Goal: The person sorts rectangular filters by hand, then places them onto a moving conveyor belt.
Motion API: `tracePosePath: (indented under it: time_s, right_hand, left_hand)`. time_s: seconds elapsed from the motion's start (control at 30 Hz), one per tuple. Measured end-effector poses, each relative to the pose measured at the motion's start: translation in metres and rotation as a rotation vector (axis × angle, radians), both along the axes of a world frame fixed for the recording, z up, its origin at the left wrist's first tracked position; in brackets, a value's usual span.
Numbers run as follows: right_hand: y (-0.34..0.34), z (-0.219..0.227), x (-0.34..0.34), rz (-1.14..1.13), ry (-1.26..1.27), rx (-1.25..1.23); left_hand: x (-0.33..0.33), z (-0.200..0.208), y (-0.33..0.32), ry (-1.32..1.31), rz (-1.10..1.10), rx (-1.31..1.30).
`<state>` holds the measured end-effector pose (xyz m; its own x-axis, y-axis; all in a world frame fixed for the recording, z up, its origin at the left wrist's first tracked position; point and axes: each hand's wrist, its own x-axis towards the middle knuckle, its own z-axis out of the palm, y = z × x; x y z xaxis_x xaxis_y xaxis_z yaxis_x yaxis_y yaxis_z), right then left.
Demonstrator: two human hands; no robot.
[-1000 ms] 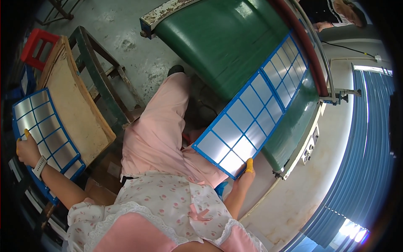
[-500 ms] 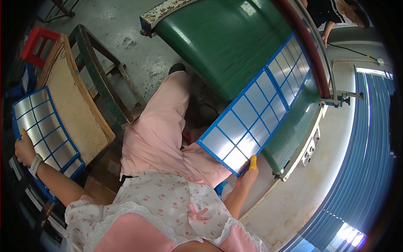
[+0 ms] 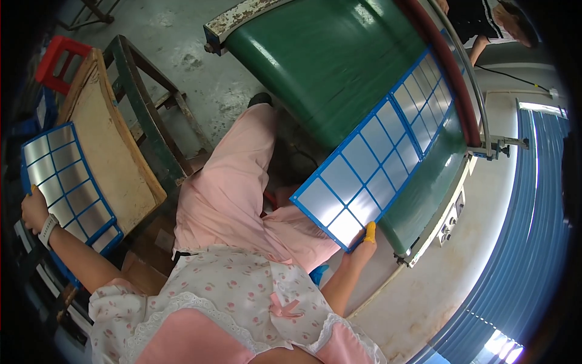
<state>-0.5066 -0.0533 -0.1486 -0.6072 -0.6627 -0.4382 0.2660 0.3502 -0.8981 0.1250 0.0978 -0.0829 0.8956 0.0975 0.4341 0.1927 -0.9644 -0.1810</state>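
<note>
My right hand [image 3: 362, 247], a yellow cover on its thumb, pinches the near corner of a long silvery sheet [image 3: 362, 174] with a blue grid. That sheet slopes up and right across a green conveyor belt [image 3: 315, 67], its far end close to a dark red roller [image 3: 465, 100]. At the far left my left hand [image 3: 35, 209], also with a yellow-covered thumb, grips the outer edge of a similar blue-gridded sheet [image 3: 63, 171]. This one lies on a worn wooden board [image 3: 118, 151]; the fingers under its edge are hidden.
A dark green metal frame [image 3: 145, 115] stands between the board and my legs. Behind the board is a red plastic stool [image 3: 59, 65]. A control box with knobs [image 3: 450, 225] sits along the belt's right side. Another person [image 3: 479, 27] is beyond the roller.
The right-hand sheet has shifted slightly up and right along the belt, and my right hand has moved with it. My left hand stays on the other sheet.
</note>
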Motion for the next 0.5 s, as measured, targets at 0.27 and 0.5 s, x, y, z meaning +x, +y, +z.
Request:
tracePosePath:
  time_s: [0.27,0.5]
  right_hand:
    - [-0.014,0.004,0.010,-0.097,0.029,-0.006]
    - [-0.016,-0.006,-0.004,-0.024,-0.065,-0.078]
  left_hand:
    - [-0.013,0.014,-0.014,0.084,0.030,0.055]
    - [0.004,0.021,-0.010,0.201,-0.104,0.099]
